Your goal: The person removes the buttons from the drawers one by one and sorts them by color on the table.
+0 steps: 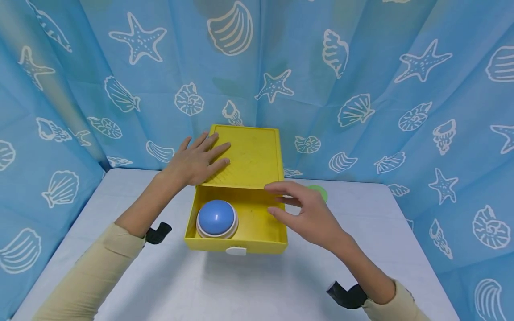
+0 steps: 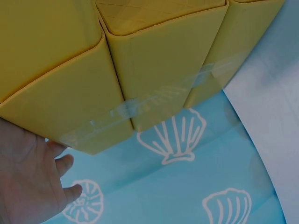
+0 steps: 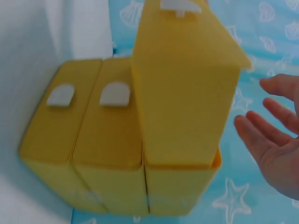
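Note:
A yellow drawer unit stands on the table with its top drawer pulled out. Inside that drawer, on the left, sits a blue dome on a round white base, like a push button. My left hand rests on the left part of the unit's top, fingers spread. Over the drawer's right edge is my right hand, thumb and fingers apart with nothing between them. The right wrist view shows this hand beside the pulled-out drawer, apart from it.
Below the top drawer are two shut drawers with white handles. Clear tape runs across the unit's side. A green round thing lies partly hidden behind the right hand. A blue shell-print curtain surrounds the white table.

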Tool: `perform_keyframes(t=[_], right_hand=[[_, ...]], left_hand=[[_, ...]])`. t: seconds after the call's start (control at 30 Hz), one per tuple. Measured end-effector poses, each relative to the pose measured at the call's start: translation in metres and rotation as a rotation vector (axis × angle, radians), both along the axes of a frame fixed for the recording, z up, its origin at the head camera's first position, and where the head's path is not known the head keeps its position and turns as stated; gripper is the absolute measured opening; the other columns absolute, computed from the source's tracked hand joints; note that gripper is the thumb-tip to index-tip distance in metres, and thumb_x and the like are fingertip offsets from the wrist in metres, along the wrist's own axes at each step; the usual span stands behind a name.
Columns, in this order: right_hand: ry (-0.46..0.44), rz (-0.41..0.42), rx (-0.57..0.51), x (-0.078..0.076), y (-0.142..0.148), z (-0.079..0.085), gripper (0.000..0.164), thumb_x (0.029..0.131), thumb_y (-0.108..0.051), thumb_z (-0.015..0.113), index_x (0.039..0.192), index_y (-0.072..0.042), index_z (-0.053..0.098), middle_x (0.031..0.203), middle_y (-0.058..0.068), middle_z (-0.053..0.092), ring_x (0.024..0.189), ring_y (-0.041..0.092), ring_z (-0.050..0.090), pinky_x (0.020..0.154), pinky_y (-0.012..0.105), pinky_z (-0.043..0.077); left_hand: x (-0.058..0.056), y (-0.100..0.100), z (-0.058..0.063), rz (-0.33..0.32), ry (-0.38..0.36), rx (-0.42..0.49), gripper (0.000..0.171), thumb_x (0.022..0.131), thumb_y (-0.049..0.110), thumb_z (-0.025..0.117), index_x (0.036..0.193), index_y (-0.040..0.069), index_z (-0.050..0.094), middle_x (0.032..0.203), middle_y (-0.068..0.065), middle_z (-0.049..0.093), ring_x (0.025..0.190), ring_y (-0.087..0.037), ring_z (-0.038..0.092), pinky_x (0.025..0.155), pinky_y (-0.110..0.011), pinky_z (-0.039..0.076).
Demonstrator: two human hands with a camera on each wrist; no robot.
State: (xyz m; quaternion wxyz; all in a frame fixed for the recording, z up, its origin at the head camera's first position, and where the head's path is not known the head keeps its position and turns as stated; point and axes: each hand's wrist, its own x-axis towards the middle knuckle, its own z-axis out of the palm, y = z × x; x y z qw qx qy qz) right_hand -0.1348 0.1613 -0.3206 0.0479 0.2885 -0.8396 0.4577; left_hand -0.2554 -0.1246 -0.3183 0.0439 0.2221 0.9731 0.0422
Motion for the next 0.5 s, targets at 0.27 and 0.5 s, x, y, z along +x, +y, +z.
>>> perform_keyframes(t=[0.27, 0.5], right_hand=[[-0.117, 0.086, 0.077, -0.001, -0.037, -0.006, 0.040, 0.091, -0.012, 0.075, 0.129, -0.006, 0.065, 0.128, 0.005, 0.064, 0.115, 0.020, 0.064, 0.092, 0.031, 0.053], [-0.203, 0.128, 0.156, -0.007, -0.054, -0.005, 0.042, 0.091, -0.014, 0.075, 0.131, -0.008, 0.063, 0.129, 0.005, 0.063, 0.114, 0.022, 0.064, 0.093, 0.035, 0.053]], left_hand=[[0.000, 0.001, -0.001, 0.012, 0.010, -0.003, 0.065, 0.105, 0.059, 0.025, 0.161, 0.027, 0.022, 0.167, -0.011, 0.007, 0.152, -0.032, -0.003, 0.117, -0.060, 0.000], [0.000, 0.001, -0.001, 0.003, 0.012, 0.004, 0.064, 0.105, 0.058, 0.025, 0.161, 0.027, 0.022, 0.167, -0.011, 0.007, 0.152, -0.032, -0.002, 0.117, -0.060, 0.000]])
